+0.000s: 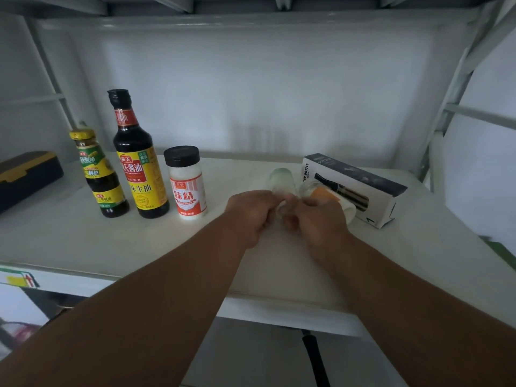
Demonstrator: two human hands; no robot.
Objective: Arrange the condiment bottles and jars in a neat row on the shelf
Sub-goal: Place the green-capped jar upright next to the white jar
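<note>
A small, pale green-capped container [282, 181], blurred and hard to identify, sits mid-shelf between both hands. The left hand [251, 216] curls its fingers round its near end; the right hand [315, 219] pinches it from the other side. Just behind lies an orange-labelled jar [325, 195] against a boxed spray bottle [354, 188]. Further left stand the MSG shaker [187, 182], soy sauce bottle [139, 160] and a smaller sauce bottle [99, 174] in a row on the white shelf [69, 233].

left hand [252, 216] bare | right hand [321, 219] bare | forearms bare, sleeveless
</note>
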